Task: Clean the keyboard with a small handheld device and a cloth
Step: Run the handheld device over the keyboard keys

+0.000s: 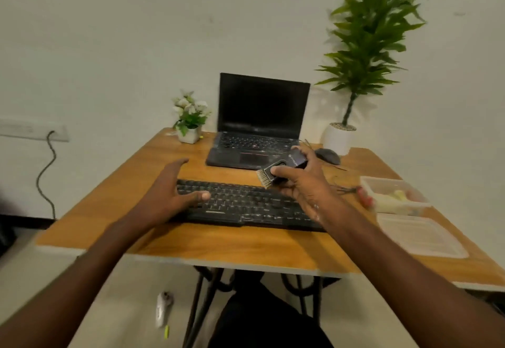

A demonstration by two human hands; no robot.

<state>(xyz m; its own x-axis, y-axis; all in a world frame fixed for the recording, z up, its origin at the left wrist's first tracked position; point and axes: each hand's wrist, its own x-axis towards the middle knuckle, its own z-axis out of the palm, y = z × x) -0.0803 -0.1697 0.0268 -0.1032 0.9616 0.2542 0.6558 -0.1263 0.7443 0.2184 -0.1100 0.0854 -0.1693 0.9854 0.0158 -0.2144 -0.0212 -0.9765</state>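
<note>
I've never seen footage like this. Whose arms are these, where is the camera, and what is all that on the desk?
No machine here: a person wears a wide-angle camera on the head, looking forward and down, so the arms are their own. The right hand grips a small black handheld device with a brush tip, held just above the black keyboard. The left hand is open, fingers spread, at the keyboard's left end. On the wooden table also stand an open laptop with a dark screen, a mouse, a small flower pot, a tall potted plant, and a clear plastic box with its lid beside it.
</note>
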